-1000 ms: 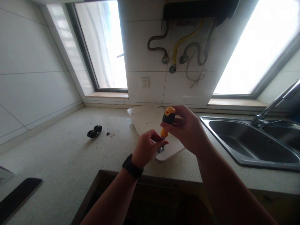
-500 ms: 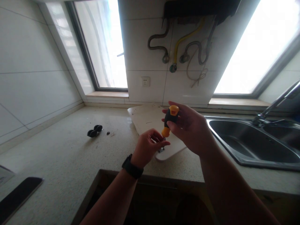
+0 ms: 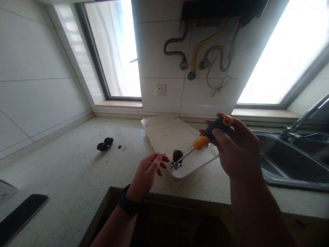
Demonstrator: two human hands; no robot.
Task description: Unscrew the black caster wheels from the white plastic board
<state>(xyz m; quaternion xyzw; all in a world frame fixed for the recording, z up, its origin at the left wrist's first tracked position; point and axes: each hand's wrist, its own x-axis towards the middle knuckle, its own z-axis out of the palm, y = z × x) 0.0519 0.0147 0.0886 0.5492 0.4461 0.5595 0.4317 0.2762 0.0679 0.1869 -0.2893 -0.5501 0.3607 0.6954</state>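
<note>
In my right hand [image 3: 239,147] is a screwdriver [image 3: 211,133] with an orange and black handle. Its shaft slants down to the left, and the tip is at the metal plate of a black caster wheel [image 3: 178,156]. That caster stands at the near corner of a white board [image 3: 164,132] lying on the countertop. My left hand [image 3: 147,171], wearing a black watch on the wrist, hovers just left of the caster. Its fingers are loosely bent and apart, and I see nothing held in them. Another metal plate [image 3: 208,145] on the board is partly covered by the screwdriver.
Two black caster wheels [image 3: 105,144] lie on the left of the countertop [image 3: 77,171], beside small dark bits [image 3: 119,146]. A dark flat object [image 3: 23,216] is at the lower left. The metal sink [image 3: 282,161] is to the right. Below the counter edge is a dark opening [image 3: 174,223].
My right hand has moved right and tilted the screwdriver from near upright to a slant. My left hand has drawn back left from the caster, which now shows.
</note>
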